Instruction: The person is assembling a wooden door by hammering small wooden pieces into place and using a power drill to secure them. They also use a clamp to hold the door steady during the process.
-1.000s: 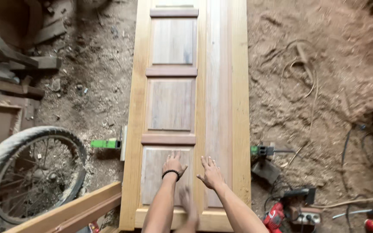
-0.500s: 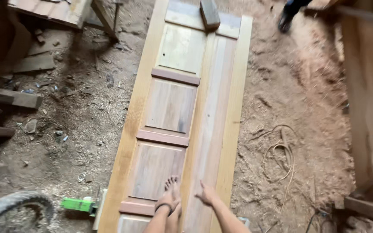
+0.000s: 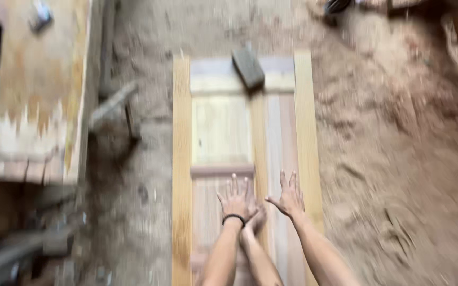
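One pale, stained wooden bench top (image 3: 38,90) is sitting out at ten o'clock, with a small grey metal object (image 3: 41,16) lying on its far end, too blurred to identify. Just right of it, at about nine o'clock from the middle of the view, dark timber offcuts (image 3: 113,103) are lying on the dirt.

Now the centre: a long, light-coloured panelled wooden door (image 3: 182,159) is lying flat on the ground, running from six o'clock up toward twelve. A dark rectangular block (image 3: 248,69) is resting slantwise on its top rail, at twelve o'clock from the hands.

The left hand (image 3: 235,198), wearing a thin black wristband (image 3: 233,217), is reaching out with fingers spread wide, palm down, gripping nothing, over the lower panel just below a cross rail. The right hand (image 3: 291,198), at three o'clock from it, is doing the same over the reddish vertical boards. With the blur I cannot tell whether the palms are pressing on the wood or hovering just above it. Something limb-like is showing between the forearms, unclear.

Loose brown sawdust and earth (image 3: 398,159) is filling everything at three o'clock.

My read: the hands are feeling or steadying the door's face. Any next move is calling for even, flat pressure from both palms.
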